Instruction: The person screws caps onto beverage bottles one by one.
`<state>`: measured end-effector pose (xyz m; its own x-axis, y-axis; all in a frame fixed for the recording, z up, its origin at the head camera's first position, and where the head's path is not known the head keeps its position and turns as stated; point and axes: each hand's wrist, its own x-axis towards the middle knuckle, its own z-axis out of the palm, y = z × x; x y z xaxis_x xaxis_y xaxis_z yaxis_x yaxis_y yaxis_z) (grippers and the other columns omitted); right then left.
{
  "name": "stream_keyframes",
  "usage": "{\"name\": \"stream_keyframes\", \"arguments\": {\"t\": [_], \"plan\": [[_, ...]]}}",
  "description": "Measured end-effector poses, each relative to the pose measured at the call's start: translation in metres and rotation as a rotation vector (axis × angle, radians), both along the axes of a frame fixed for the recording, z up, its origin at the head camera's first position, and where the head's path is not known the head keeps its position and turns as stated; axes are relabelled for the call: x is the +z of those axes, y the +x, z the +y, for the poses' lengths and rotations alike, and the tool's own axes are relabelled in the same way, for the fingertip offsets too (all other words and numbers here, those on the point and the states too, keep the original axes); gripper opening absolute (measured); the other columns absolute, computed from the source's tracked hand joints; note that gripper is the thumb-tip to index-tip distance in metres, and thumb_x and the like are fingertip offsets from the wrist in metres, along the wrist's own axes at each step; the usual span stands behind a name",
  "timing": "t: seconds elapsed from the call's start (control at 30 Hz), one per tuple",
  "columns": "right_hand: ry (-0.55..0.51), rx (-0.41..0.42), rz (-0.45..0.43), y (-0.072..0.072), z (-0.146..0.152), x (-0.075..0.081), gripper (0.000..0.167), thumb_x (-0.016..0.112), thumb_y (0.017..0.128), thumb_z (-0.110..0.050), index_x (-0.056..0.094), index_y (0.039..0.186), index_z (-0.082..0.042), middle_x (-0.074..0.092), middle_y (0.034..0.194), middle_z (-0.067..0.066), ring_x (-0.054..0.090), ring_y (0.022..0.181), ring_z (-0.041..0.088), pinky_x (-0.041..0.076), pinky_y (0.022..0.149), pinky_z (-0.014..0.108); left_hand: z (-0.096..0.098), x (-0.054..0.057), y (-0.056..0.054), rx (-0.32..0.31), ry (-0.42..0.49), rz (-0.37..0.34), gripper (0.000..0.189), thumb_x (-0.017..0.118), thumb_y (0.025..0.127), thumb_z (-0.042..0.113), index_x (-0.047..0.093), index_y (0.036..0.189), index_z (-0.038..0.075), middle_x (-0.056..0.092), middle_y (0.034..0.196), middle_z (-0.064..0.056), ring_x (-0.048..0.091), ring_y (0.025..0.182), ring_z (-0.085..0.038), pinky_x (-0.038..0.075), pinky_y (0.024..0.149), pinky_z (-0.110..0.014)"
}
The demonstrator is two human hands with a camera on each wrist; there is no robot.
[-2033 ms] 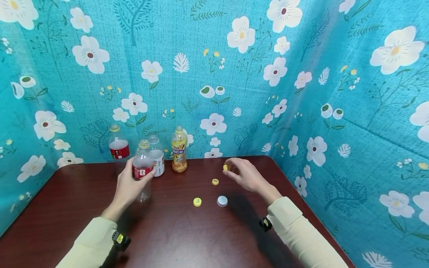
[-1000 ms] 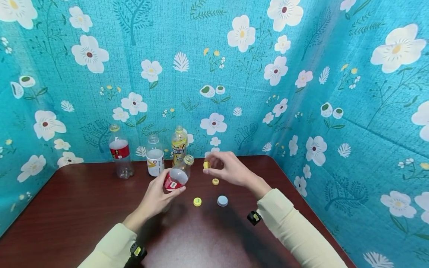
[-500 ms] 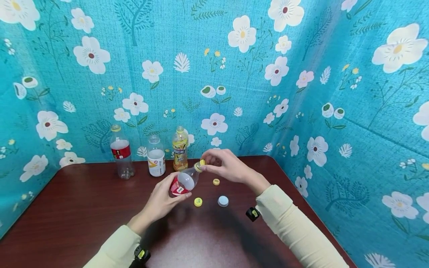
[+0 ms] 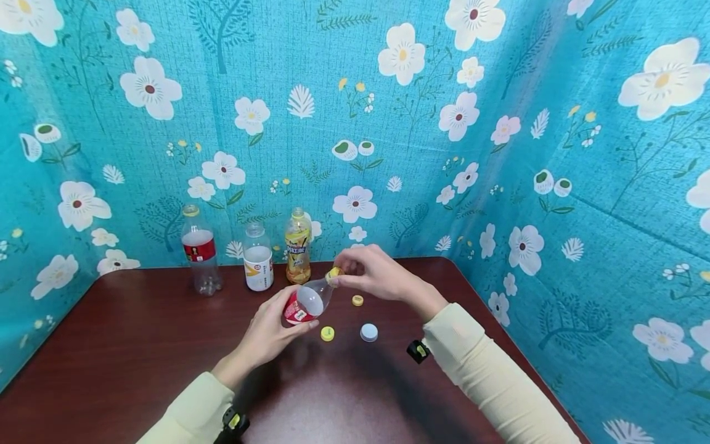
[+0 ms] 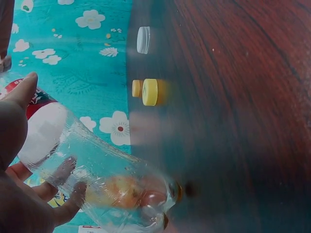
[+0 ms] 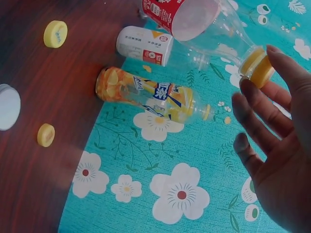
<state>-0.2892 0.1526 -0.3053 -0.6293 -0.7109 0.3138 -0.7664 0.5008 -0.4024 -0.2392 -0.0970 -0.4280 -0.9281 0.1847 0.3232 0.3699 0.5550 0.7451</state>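
Note:
My left hand [image 4: 273, 327] grips a clear plastic bottle [image 5: 87, 141] with a red label, its fingers and thumb round the body. The bottle leans with its neck up and to the right; its base is low over the table in the left wrist view. Between thumb and fingertips my right hand [image 4: 377, 274] pinches a yellow bottle cap [image 6: 262, 71], which sits at the mouth of that bottle. Below the two hands, on the table, are a bright yellow cap [image 4: 327, 333], a smaller orange-yellow cap [image 4: 357, 300] and a pale blue-white cap [image 4: 368, 332].
Three uncapped bottles stand along the back of the dark wooden table [image 4: 111, 345]: a red-labelled one [image 4: 201, 253], a white-labelled one [image 4: 258, 265] and a yellow-labelled tea bottle [image 4: 297, 246]. A blue flowered cloth [image 4: 310, 129] hangs behind and to the right.
The left hand brought the red-labelled bottle rightward from the back row and tilted it. The right hand moved left with the yellow cap and set it against the bottle's mouth.

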Motion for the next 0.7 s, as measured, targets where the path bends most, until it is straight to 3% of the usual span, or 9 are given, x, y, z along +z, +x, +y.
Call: {"name": "stream_keyframes", "arguments": {"t": [0.13, 0.4, 0.47, 0.57, 0.63, 0.7], "plan": [[0.033, -0.082, 0.017, 0.001, -0.003, 0.001, 0.019, 0.074, 0.095, -0.038, 0.073, 0.091, -0.02, 0.066, 0.075, -0.015, 0.059, 0.069, 0.006, 0.051, 0.062, 0.028, 0.0, 0.0, 0.001, -0.004, 0.009, -0.018, 0.08, 0.09, 0.079, 0.039, 0.05, 0.145, 0.018, 0.062, 0.136, -0.005, 0.059, 0.119, -0.025, 0.055, 0.096, -0.049], [0.112, -0.195, 0.124, 0.003, -0.006, 0.0, 0.044, 0.058, 0.098, -0.06, 0.068, 0.072, -0.026, 0.051, 0.054, -0.012, 0.05, 0.052, 0.009, 0.04, 0.046, 0.028, 0.001, 0.001, 0.001, -0.014, 0.016, -0.02, 0.08, 0.09, 0.078, 0.038, 0.05, 0.144, 0.019, 0.061, 0.135, -0.004, 0.059, 0.12, -0.024, 0.056, 0.096, -0.048], [0.106, -0.184, 0.11, 0.003, -0.004, 0.003, 0.041, 0.057, 0.099, -0.06, 0.072, 0.08, -0.026, 0.053, 0.057, -0.013, 0.051, 0.053, 0.008, 0.041, 0.048, 0.029, 0.0, 0.001, 0.001, -0.014, 0.021, -0.019, 0.08, 0.09, 0.078, 0.038, 0.05, 0.144, 0.02, 0.061, 0.135, -0.003, 0.059, 0.12, -0.023, 0.056, 0.095, -0.047], [0.086, -0.096, 0.027, 0.003, 0.0, 0.008, 0.03, 0.064, 0.099, -0.049, 0.073, 0.108, -0.022, 0.062, 0.071, -0.014, 0.057, 0.062, 0.007, 0.049, 0.058, 0.029, 0.0, 0.001, 0.0, -0.018, 0.023, -0.006, 0.08, 0.09, 0.078, 0.039, 0.05, 0.144, 0.019, 0.062, 0.134, -0.003, 0.06, 0.118, -0.023, 0.056, 0.096, -0.047], [0.088, -0.021, -0.037, 0.002, 0.002, 0.011, 0.035, 0.07, 0.098, -0.04, 0.067, 0.126, -0.018, 0.065, 0.082, -0.012, 0.061, 0.069, 0.007, 0.053, 0.065, 0.029, 0.0, 0.001, 0.0, -0.018, 0.024, -0.002, 0.08, 0.09, 0.078, 0.039, 0.05, 0.144, 0.018, 0.062, 0.134, -0.003, 0.06, 0.118, -0.023, 0.056, 0.096, -0.047], [0.097, 0.043, -0.08, 0.001, 0.002, 0.013, 0.039, 0.073, 0.097, -0.032, 0.064, 0.13, -0.014, 0.066, 0.09, -0.009, 0.062, 0.075, 0.008, 0.055, 0.071, 0.029, 0.0, 0.002, 0.0, -0.016, 0.024, -0.001, 0.08, 0.09, 0.078, 0.039, 0.051, 0.144, 0.018, 0.062, 0.134, -0.003, 0.06, 0.117, -0.023, 0.055, 0.097, -0.048]]}}
